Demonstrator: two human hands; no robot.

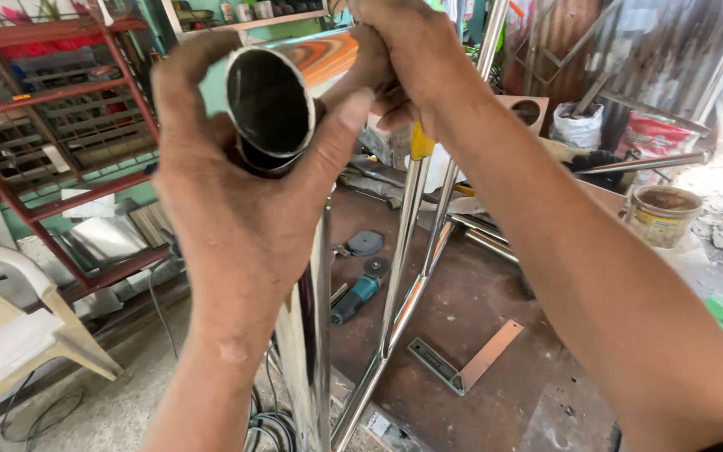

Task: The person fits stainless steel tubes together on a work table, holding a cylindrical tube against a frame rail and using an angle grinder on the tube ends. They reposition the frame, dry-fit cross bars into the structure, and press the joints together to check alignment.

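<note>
My left hand (236,192) is wrapped around the top of a shiny steel tube (271,100), whose open round end faces the camera. The tube runs down toward the floor below my wrist. My right hand (403,59) reaches in from the right and is closed on a tool with a yellow handle (421,141) just beside the tube's mouth; the tool's working end is hidden behind my fingers. Thinner polished steel rods (403,251) of a frame stand behind the tube.
A rusty metal worktable (495,293) carries a teal angle grinder (355,299), grinding discs (365,243), a steel square (462,360) and a paint can (661,214). A red metal rack (60,142) and a white plastic chair (10,326) stand at left. Cables lie on the floor.
</note>
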